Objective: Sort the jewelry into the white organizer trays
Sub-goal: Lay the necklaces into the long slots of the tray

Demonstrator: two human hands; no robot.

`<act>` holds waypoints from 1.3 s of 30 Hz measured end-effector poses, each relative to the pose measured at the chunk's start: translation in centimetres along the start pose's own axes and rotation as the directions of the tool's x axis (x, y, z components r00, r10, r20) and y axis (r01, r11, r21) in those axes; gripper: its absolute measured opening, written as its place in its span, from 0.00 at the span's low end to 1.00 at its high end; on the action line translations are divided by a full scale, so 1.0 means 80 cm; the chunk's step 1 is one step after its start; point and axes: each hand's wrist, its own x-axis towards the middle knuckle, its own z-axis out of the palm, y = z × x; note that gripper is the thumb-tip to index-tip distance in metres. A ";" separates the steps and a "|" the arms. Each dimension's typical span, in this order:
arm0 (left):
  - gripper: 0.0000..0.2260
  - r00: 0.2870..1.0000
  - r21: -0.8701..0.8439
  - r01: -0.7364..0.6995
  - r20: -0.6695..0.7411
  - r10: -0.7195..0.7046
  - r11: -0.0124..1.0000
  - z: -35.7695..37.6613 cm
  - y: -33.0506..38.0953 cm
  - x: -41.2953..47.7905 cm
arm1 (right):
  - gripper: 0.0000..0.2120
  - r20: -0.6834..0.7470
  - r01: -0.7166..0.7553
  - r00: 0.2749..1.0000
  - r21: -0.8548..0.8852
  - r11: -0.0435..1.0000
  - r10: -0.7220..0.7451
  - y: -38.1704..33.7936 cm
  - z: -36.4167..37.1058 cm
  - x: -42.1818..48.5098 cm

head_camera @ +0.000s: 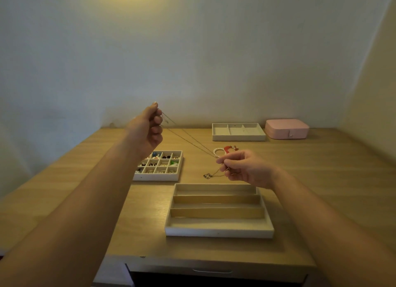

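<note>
While the thin chain necklace (188,138) is stretching in two fine strands through the air above the desk (321,179), we are holding it at both ends. Our left grip (150,132) is closing on the upper end, fingers curled in and raised well above the surface. Our right grip (242,168) is pinching the lower end between thumb and fingertips, lower down and farther right. A short length of chain is trailing from the right grip to a small metal pendant (207,175); we cannot tell whether it is dangling or touching the wood.

Just below the right grip, a white tray with long compartments (218,231) is lying on the desk, nearest to us. To its left and a little farther back, a white grid tray (157,176) is sitting with small pieces of jewelry filling its square cells; our left wrist is hiding its back left corner. Behind the right grip, a pearl bracelet (217,151) and a red piece (228,148) are lying loose on the wood, close together. Near the wall, a third white tray (237,137) is standing just beside a closed pink jewelry box (287,129). At the near edge of the desk, a drawer handle (212,271) is showing.
</note>
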 end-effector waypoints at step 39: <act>0.06 0.995 0.655 -0.037 -0.044 0.086 0.755 -0.061 -0.106 -0.022 | 0.03 -0.202 -0.253 0.967 -0.732 0.632 0.153 -0.006 -0.035 -0.032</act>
